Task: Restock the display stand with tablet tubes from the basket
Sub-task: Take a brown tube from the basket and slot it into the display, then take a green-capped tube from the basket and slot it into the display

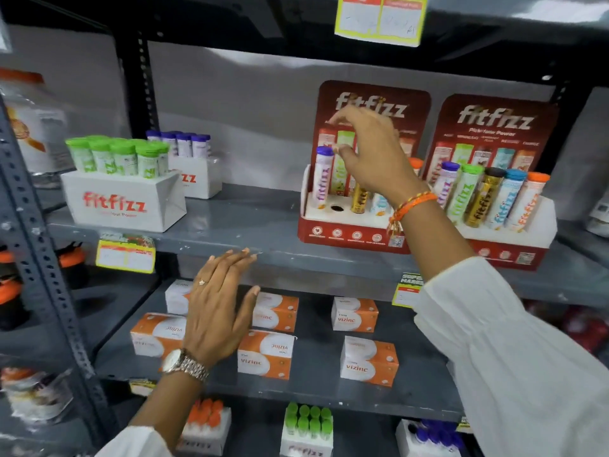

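Observation:
A red fitfizz display stand [346,233] sits on the middle shelf. A purple-capped tube [321,179] stands in its leftmost slot. Beside it is an empty round hole [336,208], then a gold tube [359,200] and other tubes partly hidden by my arm. My right hand [369,153] hovers over the stand with fingers spread, thumb close to the purple cap, holding nothing. My left hand [219,311] is open, its fingertips at the front edge of the shelf [204,240]. No basket is in view.
A second red stand [514,255], holding several tubes, is to the right. White fitfizz boxes hold green-capped tubes [115,156] and purple-capped tubes [184,143] at the left. Orange Vizinc cartons [265,354] lie on the lower shelf. Tube boxes [306,430] sit on the bottom shelf.

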